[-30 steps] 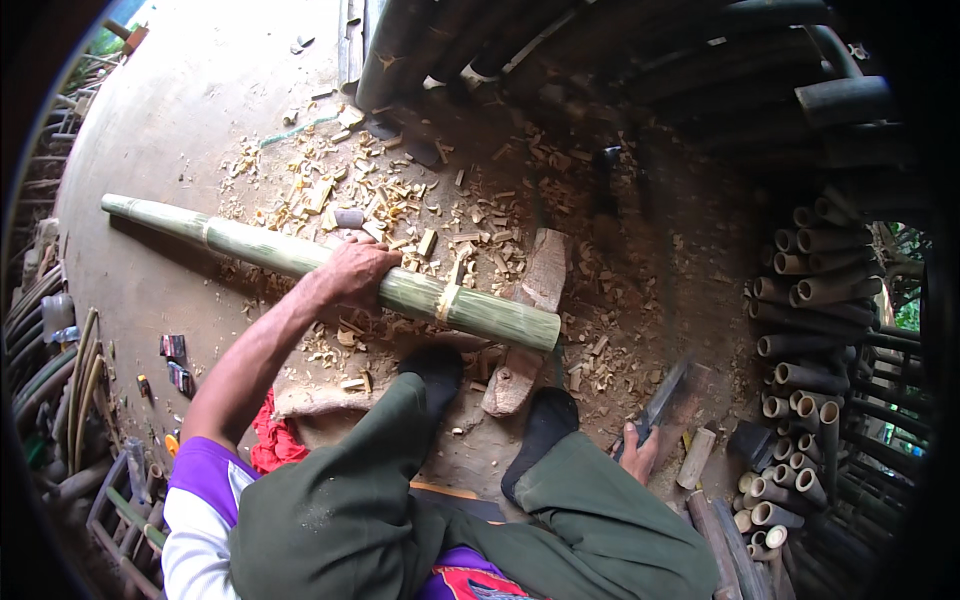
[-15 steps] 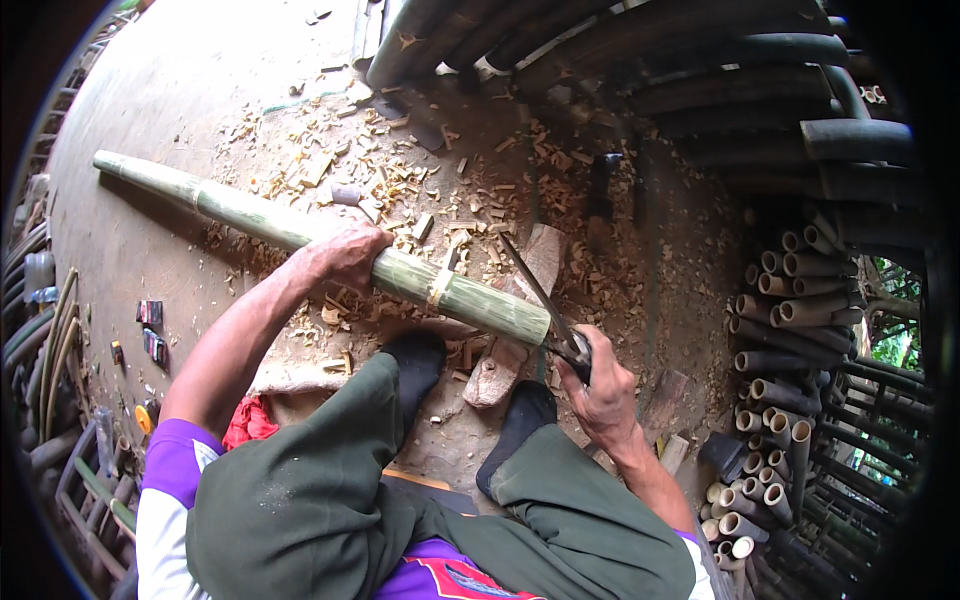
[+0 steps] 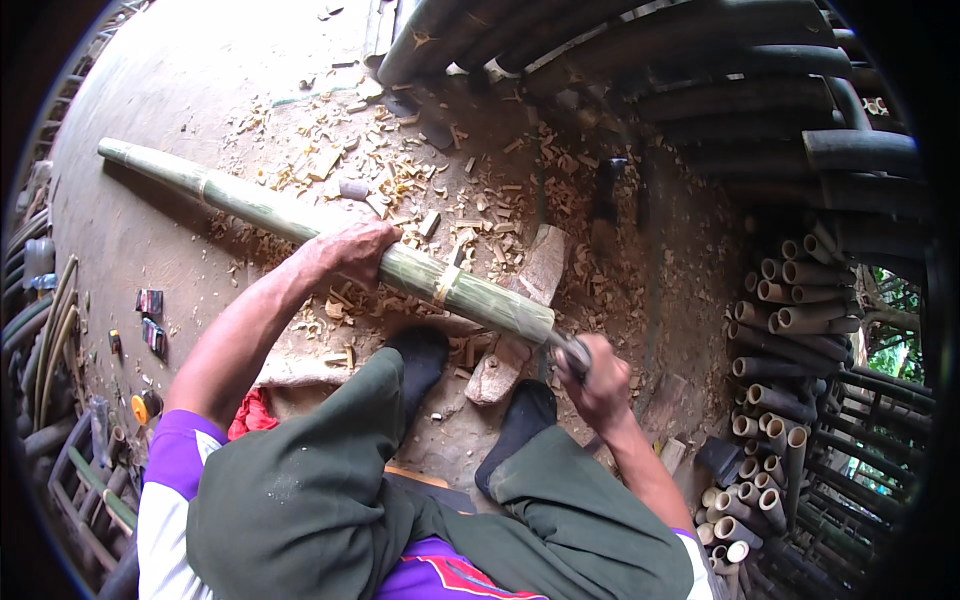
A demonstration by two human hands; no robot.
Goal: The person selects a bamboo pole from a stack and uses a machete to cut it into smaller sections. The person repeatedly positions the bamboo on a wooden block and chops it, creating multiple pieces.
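A long green bamboo pole slants across the view, its near end over a wooden block on the floor. My left hand is wrapped round the middle of the pole. In my right hand is the dark handle of a knife, close to the pole's cut end. The blade is mostly hidden and blurred here, so I cannot tell whether it touches the bamboo. A pale raised node ring shows between my left hand and that end.
Wood shavings litter the floor beyond the pole. Stacked bamboo tubes stand at the right, with a dark bamboo wall above. Small dark packets, a red cloth and bamboo strips lie left. My feet flank the block's near end.
The knife's blade, raised and visible beside the pole's end before, has swung down to that end. My right hand has turned with it. My left hand keeps its grip on the pole.
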